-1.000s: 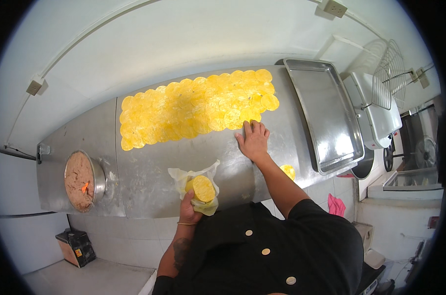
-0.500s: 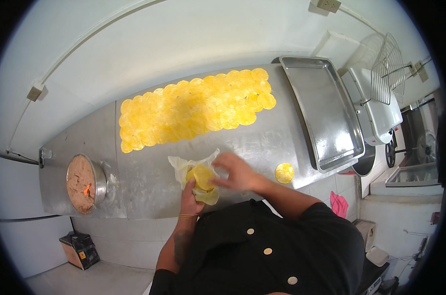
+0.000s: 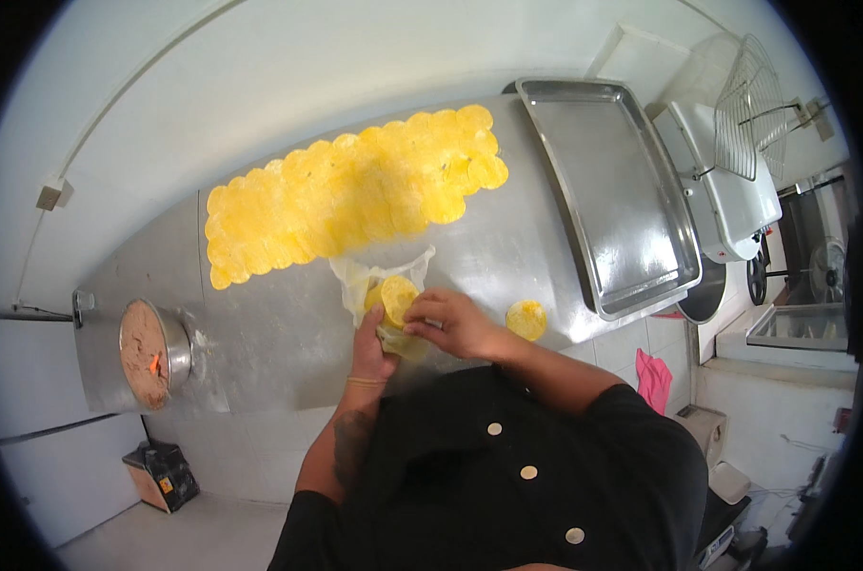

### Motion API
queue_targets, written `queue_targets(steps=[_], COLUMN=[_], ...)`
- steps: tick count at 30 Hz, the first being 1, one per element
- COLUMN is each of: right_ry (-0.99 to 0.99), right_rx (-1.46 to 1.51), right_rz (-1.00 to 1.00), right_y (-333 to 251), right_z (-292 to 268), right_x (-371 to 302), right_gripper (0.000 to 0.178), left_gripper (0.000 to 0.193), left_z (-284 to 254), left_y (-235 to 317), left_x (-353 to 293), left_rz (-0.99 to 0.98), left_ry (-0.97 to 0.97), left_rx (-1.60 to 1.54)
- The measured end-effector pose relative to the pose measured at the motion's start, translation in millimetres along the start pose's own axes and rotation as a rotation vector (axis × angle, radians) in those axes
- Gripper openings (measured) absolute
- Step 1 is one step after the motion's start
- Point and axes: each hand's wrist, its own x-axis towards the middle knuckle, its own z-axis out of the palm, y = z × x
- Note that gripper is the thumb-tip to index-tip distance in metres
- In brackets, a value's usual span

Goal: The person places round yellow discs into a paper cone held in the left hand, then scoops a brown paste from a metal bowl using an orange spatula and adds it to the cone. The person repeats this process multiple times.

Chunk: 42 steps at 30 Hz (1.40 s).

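Observation:
My left hand (image 3: 370,350) is wrapped round a stack of thin yellow dough rounds (image 3: 399,295), held over the near edge of the metal table. A thin, translucent plastic bag (image 3: 352,276) lies opened out around the stack. My right hand (image 3: 452,324) is closed at the right edge of the top round, thumb and fingers pinching it. Beyond my hands, a broad sheet of overlapping yellow dough rounds (image 3: 327,195) covers part of the table. One single round (image 3: 526,321) lies apart, to the right of my right hand.
On the left of the table (image 3: 260,324) stands a metal bowl (image 3: 178,350) of pinkish-brown paste with an orange utensil (image 3: 155,363) in it. A large metal tray (image 3: 610,181) sits at the right end, beside a white appliance (image 3: 722,181) and a wire rack (image 3: 747,109).
My right hand, blurred and spread beside the stack before, has come in to its edge and closed there. The whole view has shifted slightly; the laid-out rounds look the same.

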Motion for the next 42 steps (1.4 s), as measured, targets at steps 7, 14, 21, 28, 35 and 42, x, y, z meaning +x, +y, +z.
queue_targets(steps=[7,14,21,28,35,42], right_ry=[0.01,0.068,0.303,0.477,0.475,0.479], right_rx=[0.034,-0.087,-0.002,-0.623,-0.708,-0.5], right_rz=[0.019,-0.03,0.388,0.314,0.553,0.239], right_y=[8,0,47,160,170,99], right_z=[-20,-23,3,-51,-93,-61], right_x=[-10,-11,-9,43,80,52], right_gripper=[0.016,0.006,0.006,0.012,0.018,0.035], left_gripper=[0.059,0.059,0.059,0.062,0.064,0.067], left_z=[26,41,18,-13,-28,-12], left_y=[-7,-10,-21,-27,-25,-13], left_x=[1,3,12,-12,-25,-22], left_rz=[-0.022,-0.018,-0.052,-0.027,0.048,0.015], left_ry=[-0.019,-0.003,-0.004,-0.013,-0.001,0.007], left_rx=[-0.019,0.001,-0.003,0.168,0.184,-0.072])
